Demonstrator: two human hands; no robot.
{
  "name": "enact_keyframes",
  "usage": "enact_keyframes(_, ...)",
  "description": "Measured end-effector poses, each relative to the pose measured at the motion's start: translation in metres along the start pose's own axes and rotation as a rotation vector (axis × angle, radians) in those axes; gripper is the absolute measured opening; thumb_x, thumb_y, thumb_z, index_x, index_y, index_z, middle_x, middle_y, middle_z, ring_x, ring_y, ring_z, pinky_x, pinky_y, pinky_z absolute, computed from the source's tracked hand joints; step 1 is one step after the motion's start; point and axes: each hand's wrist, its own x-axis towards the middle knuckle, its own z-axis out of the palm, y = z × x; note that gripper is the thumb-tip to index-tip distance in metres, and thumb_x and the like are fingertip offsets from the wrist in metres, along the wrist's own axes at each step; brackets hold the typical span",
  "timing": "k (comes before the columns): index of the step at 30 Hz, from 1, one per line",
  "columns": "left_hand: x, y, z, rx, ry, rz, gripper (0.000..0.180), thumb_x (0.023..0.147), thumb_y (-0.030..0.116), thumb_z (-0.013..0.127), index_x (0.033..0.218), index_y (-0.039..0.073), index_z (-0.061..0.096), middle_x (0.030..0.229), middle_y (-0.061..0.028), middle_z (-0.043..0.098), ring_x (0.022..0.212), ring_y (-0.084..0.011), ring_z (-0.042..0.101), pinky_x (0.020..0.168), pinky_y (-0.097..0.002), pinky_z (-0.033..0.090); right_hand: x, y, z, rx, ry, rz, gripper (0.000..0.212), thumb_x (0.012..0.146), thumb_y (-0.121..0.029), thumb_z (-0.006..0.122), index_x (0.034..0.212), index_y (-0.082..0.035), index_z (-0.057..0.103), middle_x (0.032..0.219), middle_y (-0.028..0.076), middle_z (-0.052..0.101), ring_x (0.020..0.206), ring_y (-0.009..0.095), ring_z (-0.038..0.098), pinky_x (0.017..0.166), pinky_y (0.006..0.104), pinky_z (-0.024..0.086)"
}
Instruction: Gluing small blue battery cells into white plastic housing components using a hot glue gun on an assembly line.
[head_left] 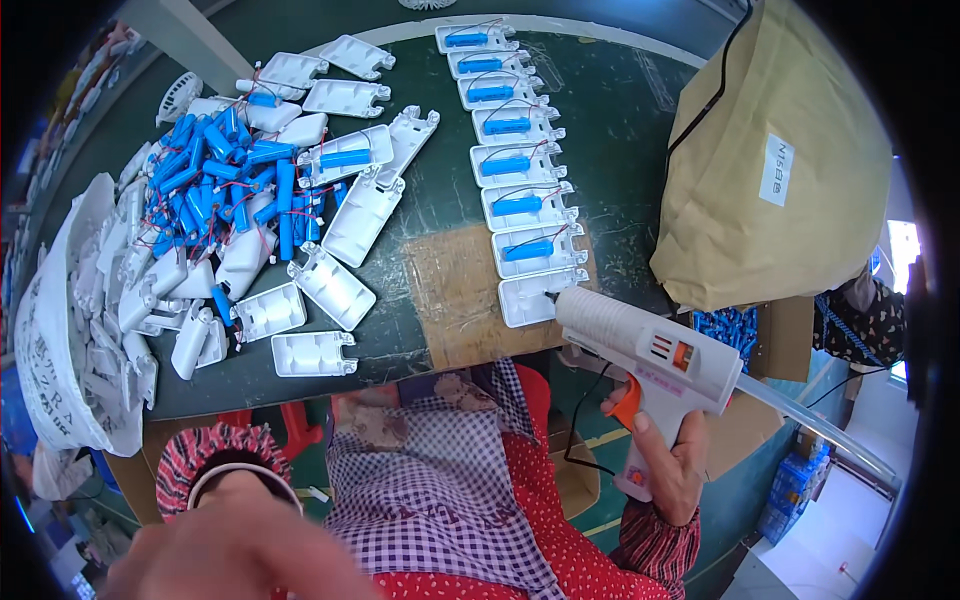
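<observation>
My right hand (pixel 676 468) grips a white hot glue gun (pixel 655 350), fingers around its handle and by the orange trigger. Its nozzle reaches the nearest white plastic shell (pixel 525 302) of a column running away from me; no battery lies in that shell. The other shells in the column each hold a blue battery (pixel 528 250) with thin wires. Close to the camera at lower left, my left hand (pixel 240 550) is smeared by motion, its fingers unclear. Beyond it on the table lie loose white shells (pixel 362 215) and a heap of blue wired batteries (pixel 205 175).
A white sack (pixel 60 340) spills more shells at the table's left edge. Brown cardboard (pixel 440 300) is taped onto the dark green tabletop (pixel 420 80). A large tan bag (pixel 780 200) stands at right, near a carton (pixel 788 340) with blue batteries. A long glue stick (pixel 820 432) protrudes behind the gun.
</observation>
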Motion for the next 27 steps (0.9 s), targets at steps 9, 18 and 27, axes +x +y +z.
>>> enact_keyframes(9,-0.027,-0.036,0.001,1.012,0.180,-0.010,0.024,0.076,0.008,0.070,0.097,-0.003,0.070,0.083,-0.0112,0.064,0.077,-0.0242,0.063,0.063,-0.0326,0.050,-0.007,-0.004,0.002,-0.030,0.098,-0.029,0.036,0.090,-0.005,0.059,0.121,0.008,0.047,0.101,0.016,0.063,0.087,0.020,0.062,0.080,0.0324,0.049)
enact_keyframes(18,-0.053,-0.108,-0.088,1.753,0.362,-0.313,0.034,0.068,-0.007,0.066,0.101,0.001,0.062,0.093,-0.0114,0.056,0.089,-0.0298,0.058,0.074,-0.0383,0.050,-0.007,0.000,0.003,0.131,0.145,-0.120,0.045,0.089,-0.002,0.052,0.130,0.011,0.038,0.110,0.023,0.060,0.097,0.027,0.062,0.092,0.0385,0.047)
enact_keyframes(27,-0.041,-0.111,-0.130,1.709,0.323,-0.155,0.010,0.076,0.004,0.068,0.083,0.005,0.062,0.089,-0.0073,0.056,0.084,-0.0258,0.058,0.068,-0.0353,0.048,-0.013,0.002,0.002,0.118,0.160,-0.135,0.045,0.088,-0.001,0.052,0.129,0.012,0.037,0.112,0.026,0.059,0.100,0.031,0.062,0.097,0.0418,0.046)
